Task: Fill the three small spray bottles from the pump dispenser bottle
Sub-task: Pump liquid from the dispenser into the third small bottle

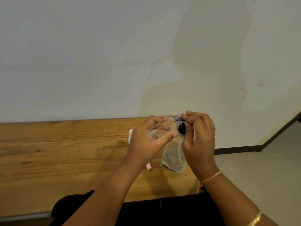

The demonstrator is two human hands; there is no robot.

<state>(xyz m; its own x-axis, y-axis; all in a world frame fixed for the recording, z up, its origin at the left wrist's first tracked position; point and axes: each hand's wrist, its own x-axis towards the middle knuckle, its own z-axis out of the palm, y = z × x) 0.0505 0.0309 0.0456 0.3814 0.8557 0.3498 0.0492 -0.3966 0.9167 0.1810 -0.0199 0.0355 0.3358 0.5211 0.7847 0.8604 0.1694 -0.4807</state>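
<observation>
My left hand grips a small clear spray bottle, tilted on its side above the wooden table. My right hand pinches the black pump head at that bottle's mouth; a thin clear tube hangs down from it. Below the hands stands the clear pump dispenser bottle, partly hidden by my right hand. A small pink item lies on the table under my left wrist. Another clear bottle peeks out behind my left hand.
The table runs along a pale wall, and its right end lies just past the dispenser bottle. A grey floor with a dark skirting board is to the right. My dark clothing shows at the table's near edge.
</observation>
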